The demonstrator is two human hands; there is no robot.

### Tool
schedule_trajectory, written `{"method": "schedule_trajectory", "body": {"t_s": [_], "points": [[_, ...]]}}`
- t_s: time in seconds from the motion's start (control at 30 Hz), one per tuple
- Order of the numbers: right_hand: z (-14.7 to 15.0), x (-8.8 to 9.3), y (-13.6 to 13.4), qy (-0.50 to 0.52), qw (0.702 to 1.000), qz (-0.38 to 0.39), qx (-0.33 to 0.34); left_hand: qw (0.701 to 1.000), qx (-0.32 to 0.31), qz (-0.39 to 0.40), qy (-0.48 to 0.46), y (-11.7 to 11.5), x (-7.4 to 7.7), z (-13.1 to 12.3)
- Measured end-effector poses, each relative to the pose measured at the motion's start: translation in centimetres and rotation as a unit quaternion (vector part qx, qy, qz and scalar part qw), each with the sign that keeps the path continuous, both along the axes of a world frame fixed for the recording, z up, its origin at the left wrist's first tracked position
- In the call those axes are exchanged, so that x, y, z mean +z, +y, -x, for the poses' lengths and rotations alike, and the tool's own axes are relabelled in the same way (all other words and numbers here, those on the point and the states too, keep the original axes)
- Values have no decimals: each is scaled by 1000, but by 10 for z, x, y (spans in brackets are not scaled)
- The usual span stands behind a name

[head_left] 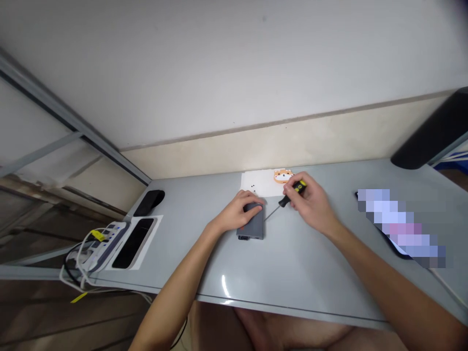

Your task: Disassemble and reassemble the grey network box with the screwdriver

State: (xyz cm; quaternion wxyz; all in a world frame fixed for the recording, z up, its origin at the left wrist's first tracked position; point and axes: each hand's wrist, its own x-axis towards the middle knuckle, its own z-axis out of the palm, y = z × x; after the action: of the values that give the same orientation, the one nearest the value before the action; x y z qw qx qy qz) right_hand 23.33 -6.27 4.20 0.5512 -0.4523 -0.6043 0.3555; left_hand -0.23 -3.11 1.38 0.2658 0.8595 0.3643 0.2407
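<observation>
My left hand (244, 210) is closed over a small dark grey box-shaped device (257, 226), pressing it on the grey table. The device's kind cannot be made out; a black part sticks out at its near edge. In my right hand (310, 202) is a screwdriver (284, 201) with a black and yellow handle. Its thin shaft slants down to the left, and the tip meets or nearly meets the device's right side. Behind the device lies a white sheet of paper (261, 183) with several tiny dark bits, probably screws, on it. An orange and white animal-face item (283, 176) sits at the paper's right end.
To the left, a phone (135, 243) lies on white paper beside a power strip (106, 246) with tangled cables. A black curved object (149, 202) is behind them. On the right lies a blurred-out screen device (400, 229) with a white cable. A black cylinder (431, 131) leans at the back right.
</observation>
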Motion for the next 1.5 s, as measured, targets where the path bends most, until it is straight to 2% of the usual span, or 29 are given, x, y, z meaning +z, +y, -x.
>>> {"method": "schedule_trajectory", "body": {"t_s": [0.1, 0.27, 0.4, 0.57, 0.7, 0.8, 0.9, 1.07, 1.27, 1.5], "points": [[3, -1, -3, -32, 998, 36, 46, 999, -14, -39, 0, -5, 1, -7], [-2, 3, -1, -12, 998, 54, 32, 994, -45, -78, 56, -12, 5, -13], [-7, 9, 4, 55, 997, 55, -12, 993, -27, -74, 85, -14, 7, -16], [-15, 11, 14, 169, 980, 37, -99, 994, 4, -67, 86, -14, 9, -16], [-22, 10, 18, 206, 972, 19, -108, 991, 24, -107, 74, -14, 7, -16], [-23, 10, 16, 191, 977, 9, -94, 990, 66, -118, 27, -17, 4, -20], [-19, 11, 12, 173, 981, -1, -82, 990, 77, -115, -13, -23, 0, -27], [-11, 17, 4, 134, 987, -39, -75, 993, 63, -99, -1, -30, -4, -36], [-7, 22, -2, 92, 990, -89, -66, 994, 72, -80, 5, -32, 1, -36], [-6, 21, -2, 91, 989, -86, -79, 995, 87, -48, -6, -33, 5, -39]]}}
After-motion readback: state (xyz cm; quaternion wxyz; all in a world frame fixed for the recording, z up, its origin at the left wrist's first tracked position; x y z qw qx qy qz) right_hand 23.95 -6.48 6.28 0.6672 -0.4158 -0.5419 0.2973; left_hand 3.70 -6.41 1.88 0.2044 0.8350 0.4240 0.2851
